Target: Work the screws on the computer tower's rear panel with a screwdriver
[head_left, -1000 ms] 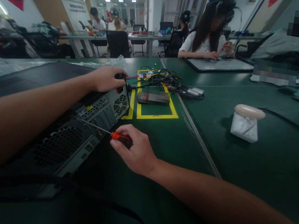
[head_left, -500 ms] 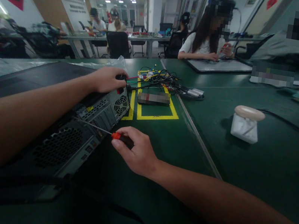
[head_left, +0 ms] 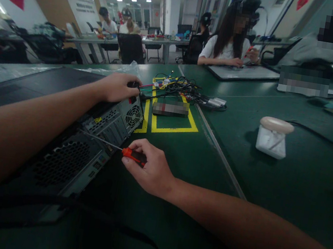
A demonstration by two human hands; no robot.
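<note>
A black computer case [head_left: 102,131] lies on the green table at the left, its grey back panel with vents and ports turned to the right. My left hand [head_left: 120,87] rests over the far corner of the case, fingers bent round a small black thing that I cannot make out. My right hand [head_left: 155,167] is closed on an orange and black screwdriver [head_left: 134,156] to the right of the case. The thin shaft points left, with its tip at the back panel, near the edge above the large honeycomb vent.
Tangled cables [head_left: 188,88] lie beyond the case, near yellow tape [head_left: 174,131] on the table. A white box with a rounded top [head_left: 272,137] stands at the right. Across the table a person [head_left: 233,38] works at a flat panel [head_left: 244,73]. A dark cable crosses the front.
The screwdriver handle has turned in my right hand, showing more orange. My left hand stays on the case. The whole view has shifted slightly.
</note>
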